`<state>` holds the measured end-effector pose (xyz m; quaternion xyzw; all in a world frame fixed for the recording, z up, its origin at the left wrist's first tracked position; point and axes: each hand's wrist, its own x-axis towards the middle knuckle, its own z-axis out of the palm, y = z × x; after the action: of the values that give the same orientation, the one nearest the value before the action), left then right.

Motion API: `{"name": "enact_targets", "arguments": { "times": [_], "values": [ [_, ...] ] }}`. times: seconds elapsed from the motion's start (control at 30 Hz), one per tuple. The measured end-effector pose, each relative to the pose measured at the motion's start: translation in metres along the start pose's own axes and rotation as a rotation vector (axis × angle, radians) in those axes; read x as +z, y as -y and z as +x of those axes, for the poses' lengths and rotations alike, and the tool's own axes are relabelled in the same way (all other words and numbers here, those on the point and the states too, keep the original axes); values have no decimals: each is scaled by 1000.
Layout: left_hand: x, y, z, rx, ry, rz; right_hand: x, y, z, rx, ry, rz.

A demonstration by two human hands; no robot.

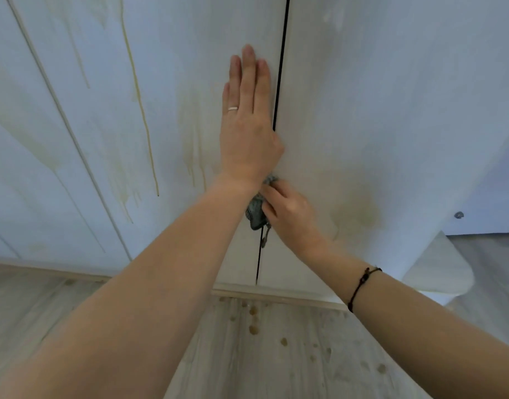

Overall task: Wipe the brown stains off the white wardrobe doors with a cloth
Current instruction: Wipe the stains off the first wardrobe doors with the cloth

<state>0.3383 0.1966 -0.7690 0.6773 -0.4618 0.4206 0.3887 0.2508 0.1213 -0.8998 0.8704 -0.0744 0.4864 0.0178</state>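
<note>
Bracing against the white wardrobe doors (391,110), the left hand (249,122) lies flat in the upper centre of the frame. Its fingers are straight and together, its palm rests on the left door just beside the dark gap (280,67) between the two leaves, and it holds nothing. Just below its wrist, the right hand (290,214) has its fingers curled round a bunched grey-green cloth (256,211) and presses it to the door at the gap. A loose tail of fabric hangs under the fist.

The cloth looks soft, light and limp, so it is best kept wadded in the palm as a firm pad; a trailing corner would likely drag and smear. Whether it is damp cannot be told. The doors are smooth, stiff panels that may give or swing under pressure, so a flat steadying hand near the gap seems sensible.

Thin brown drips (143,116) run down the left door from the upper left towards the centre left. A broad pale-brown smudge (354,214) sits right of centre, near the right hand. The narrow runs probably need firmer, repeated rubbing than the smudge. Brown spots (253,326) dot the floor at the lower centre.
</note>
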Motion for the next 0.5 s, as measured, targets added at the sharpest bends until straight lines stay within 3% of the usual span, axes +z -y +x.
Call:
{"name": "enact_targets", "arguments": {
  "times": [0.1, 0.2, 0.27, 0.37, 0.5],
  "values": [
    [5, -3, 1, -16, -43, 2, 18, -2, -47, -129, 230, -83],
    [8, -4, 3, -48, -84, -27, 37, -2, -105, -122, 834, -145],
    [11, -3, 4, -63, -103, -38, 54, -2, -133, -61, 1122, -162],
    [12, -5, 5, -65, -122, -45, 72, 2, -153, -65, 1292, -179],
    [12, -2, 0, -34, -97, -46, 80, -1, -158, -80, 1315, -170]
  ]
}}
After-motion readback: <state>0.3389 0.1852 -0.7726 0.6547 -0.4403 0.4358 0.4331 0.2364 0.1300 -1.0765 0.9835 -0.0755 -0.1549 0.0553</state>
